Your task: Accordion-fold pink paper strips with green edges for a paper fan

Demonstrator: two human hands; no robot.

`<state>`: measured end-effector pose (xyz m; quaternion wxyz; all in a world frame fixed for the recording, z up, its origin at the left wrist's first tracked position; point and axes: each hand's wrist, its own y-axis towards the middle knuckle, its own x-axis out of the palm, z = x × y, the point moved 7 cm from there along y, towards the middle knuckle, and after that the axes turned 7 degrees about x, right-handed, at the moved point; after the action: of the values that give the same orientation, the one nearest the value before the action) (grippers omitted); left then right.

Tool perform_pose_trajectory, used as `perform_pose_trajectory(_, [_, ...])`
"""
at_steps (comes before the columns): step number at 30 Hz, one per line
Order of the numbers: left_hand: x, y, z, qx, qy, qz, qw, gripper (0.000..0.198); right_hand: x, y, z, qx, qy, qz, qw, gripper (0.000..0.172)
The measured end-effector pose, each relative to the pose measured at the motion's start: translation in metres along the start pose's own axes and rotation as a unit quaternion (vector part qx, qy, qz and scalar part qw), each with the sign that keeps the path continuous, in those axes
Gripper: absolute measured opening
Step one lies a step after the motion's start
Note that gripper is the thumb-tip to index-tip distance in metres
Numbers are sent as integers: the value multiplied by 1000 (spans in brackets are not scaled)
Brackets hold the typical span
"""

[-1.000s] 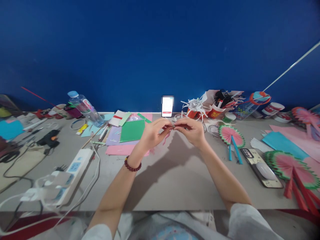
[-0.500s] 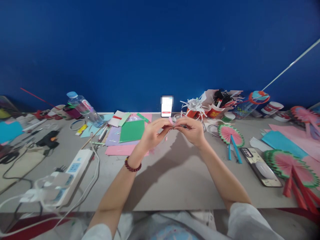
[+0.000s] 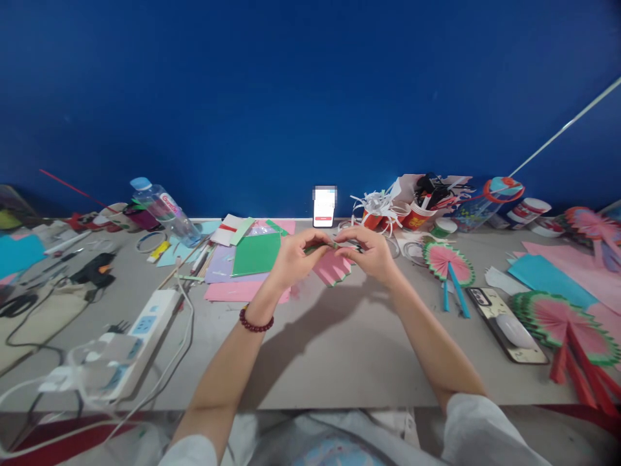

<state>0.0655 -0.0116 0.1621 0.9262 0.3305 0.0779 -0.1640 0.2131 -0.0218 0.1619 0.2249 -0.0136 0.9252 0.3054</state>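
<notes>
Between my two hands is a pleated pink paper piece (image 3: 332, 267) with green edging, held above the table. My left hand (image 3: 299, 254) pinches it from the left, thumb and fingers closed on its upper edge. From the other side my right hand (image 3: 371, 249) grips the same edge, its fingertips close to the left ones. The fingers hide part of the paper. Green paper (image 3: 257, 253) and pink paper (image 3: 237, 292) lie left of my left hand. Right of my right hand rests a round pink and green paper fan (image 3: 447, 261) with blue handles.
A lit phone (image 3: 323, 208) stands against the blue wall. Cups with paper strips (image 3: 376, 204) and pens stand at back right. A power strip (image 3: 145, 336) with cables lies left, near a bottle (image 3: 167, 210). Another phone (image 3: 507, 323) and a larger fan (image 3: 567, 317) are at right.
The pleated pink paper, mostly hidden before, now shows below my fingers, hanging toward me. Both hands stay in nearly the same place, with their fingers shifted slightly.
</notes>
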Motion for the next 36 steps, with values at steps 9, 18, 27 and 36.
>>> perform_pose_trajectory(9, [-8, 2, -21, -62, -88, 54, 993, 19, 6, -3, 9, 109, -8, -30, 994, 13])
perform_pose_trajectory(18, [-7, 2, -28, -87, -139, 58, 985, 24, 7, -3, 9, 119, 2, -20, 993, 10])
perform_pose_trajectory(27, [-5, 2, -27, -70, -105, 24, 992, 22, 6, -3, 7, 107, -25, -8, 994, 9])
perform_pose_trajectory(36, [-6, 3, -28, -56, 2, 16, 998, 18, 18, -6, 19, 157, 13, -79, 984, 15])
